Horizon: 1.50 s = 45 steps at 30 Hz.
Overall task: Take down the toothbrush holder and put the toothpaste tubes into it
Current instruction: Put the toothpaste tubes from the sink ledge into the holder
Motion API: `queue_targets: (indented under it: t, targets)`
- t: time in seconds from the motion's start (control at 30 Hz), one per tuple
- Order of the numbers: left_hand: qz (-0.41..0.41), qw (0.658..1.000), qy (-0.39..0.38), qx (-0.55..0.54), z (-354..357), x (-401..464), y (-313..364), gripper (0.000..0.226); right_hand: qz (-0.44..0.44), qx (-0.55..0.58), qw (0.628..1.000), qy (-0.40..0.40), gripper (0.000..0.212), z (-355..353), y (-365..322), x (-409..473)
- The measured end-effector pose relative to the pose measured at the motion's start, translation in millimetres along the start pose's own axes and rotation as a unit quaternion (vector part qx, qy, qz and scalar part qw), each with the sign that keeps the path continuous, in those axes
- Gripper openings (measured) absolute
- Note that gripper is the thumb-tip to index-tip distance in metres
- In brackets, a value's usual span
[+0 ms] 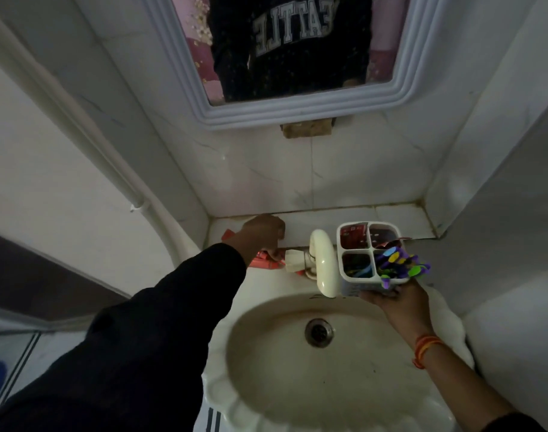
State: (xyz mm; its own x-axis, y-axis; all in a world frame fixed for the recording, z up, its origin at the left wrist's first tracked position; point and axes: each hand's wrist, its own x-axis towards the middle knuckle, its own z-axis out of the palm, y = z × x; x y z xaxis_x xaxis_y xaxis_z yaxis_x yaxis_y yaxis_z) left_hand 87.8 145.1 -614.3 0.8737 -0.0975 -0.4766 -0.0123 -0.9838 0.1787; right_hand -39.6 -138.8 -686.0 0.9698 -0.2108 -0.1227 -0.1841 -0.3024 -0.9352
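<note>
My right hand [394, 296] cups the bottom of a white toothbrush holder [353, 286] with four compartments, held above the right rim of the sink. Several colourful toothbrushes [397, 263] stick out of its near-right compartment, and a red tube shows in the far-left one [352, 236]. My left hand [261, 233] reaches to the ledge behind the sink and closes on a red toothpaste tube [264, 261] lying left of the tap; my fingers hide much of the tube.
A cream tap [322, 263] stands between my hands, over the oval sink [266, 347] with its drain [318, 332]. A tiled ledge [391, 218] runs along the back wall. A white-framed mirror [297, 110] hangs above. A wall corner juts in at the right.
</note>
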Motion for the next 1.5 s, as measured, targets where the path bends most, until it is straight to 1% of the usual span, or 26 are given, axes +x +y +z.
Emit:
queue_targets:
  t: [0.13, 0.17, 0.2, 0.23, 0.27, 0.3, 0.37, 0.43, 0.47, 0.53, 0.6, 0.7, 0.77, 0.87, 0.93, 1.03, 1.1, 1.2, 1.3, 1.4, 1.5]
  targets:
    - [-0.004, 0.999, -0.003, -0.043, 3, 0, -8, 0.051, 0.004, -0.006, 1.0, 0.004, 0.051, 1, 0, 0]
    - [0.012, 1.0, -0.007, -0.008, 4, -2, -10, 0.045, 0.004, -0.006, 1.0, 0.004, 0.05, 1, 0, -1]
    - [0.004, 0.999, 0.0, -0.039, 9, -3, -12, 0.042, 0.003, -0.007, 1.0, 0.003, 0.05, 2, -1, -1]
    - [-0.016, 0.995, 0.005, -0.102, 9, -6, -11, 0.045, 0.005, -0.008, 1.0, 0.003, 0.049, 2, -3, -2]
    - [-0.021, 0.993, 0.011, -0.115, 9, -4, -13, 0.049, 0.007, -0.009, 1.0, 0.005, 0.049, 1, -3, -2]
    - [-0.021, 0.995, 0.018, -0.092, 10, -3, -15, 0.053, 0.011, -0.008, 1.0, 0.007, 0.05, 0, -4, -2]
    - [-0.024, 0.992, 0.053, -0.108, 7, -2, -18, 0.058, 0.01, -0.011, 1.0, 0.008, 0.05, 2, -6, -4]
    - [-0.023, 0.986, 0.036, -0.159, 3, 0, -19, 0.053, 0.015, -0.014, 1.0, 0.009, 0.051, 1, -6, -3]
    - [-0.041, 0.98, 0.033, -0.194, 0, 3, -19, 0.052, 0.013, -0.016, 1.0, 0.007, 0.051, 1, -5, -3]
    - [-0.07, 0.973, 0.074, -0.205, -14, 5, -14, 0.053, 0.014, -0.017, 1.0, 0.006, 0.051, 1, -6, -4]
    - [-0.071, 0.965, 0.102, -0.23, -27, 7, -10, 0.048, 0.016, -0.016, 1.0, 0.006, 0.051, 0, -9, -5]
    - [-0.062, 0.96, 0.093, -0.258, -42, 1, 1, 0.03, 0.02, -0.017, 1.0, 0.006, 0.05, 0, -11, -7]
    - [-0.038, 0.953, 0.105, -0.28, -52, -2, 10, 0.024, 0.025, -0.011, 1.0, 0.007, 0.051, 0, -13, -7]
    - [0.04, 0.955, 0.174, -0.235, -70, -15, 31, 0.024, 0.036, -0.009, 0.999, 0.008, 0.052, -1, -15, -8]
    - [0.105, 0.948, 0.231, -0.193, -80, -29, 49, 0.022, 0.042, -0.003, 0.999, 0.007, 0.054, -1, -16, -8]
    - [0.196, 0.921, 0.309, -0.13, -94, -58, 79, 0.025, 0.054, 0.002, 0.999, 0.001, 0.055, -1, -15, -6]
    - [0.227, 0.906, 0.335, -0.127, -103, -73, 96, 0.028, 0.052, 0.003, 0.999, 0.003, 0.054, -2, -14, -5]
    - [0.26, 0.897, 0.342, -0.104, -104, -82, 118, 0.029, 0.047, 0.008, 0.999, 0.008, 0.057, -1, -11, -4]
    - [0.259, 0.908, 0.321, -0.077, -94, -80, 133, 0.028, 0.049, 0.016, 0.999, 0.006, 0.058, -2, -10, -3]
    - [0.247, 0.914, 0.306, -0.096, -91, -78, 140, 0.028, 0.039, 0.02, 0.999, -0.006, 0.057, -4, -7, -2]
    - [0.243, 0.925, 0.277, -0.09, -91, -80, 143, 0.027, 0.033, 0.016, 0.999, -0.006, 0.057, -6, -9, -2]
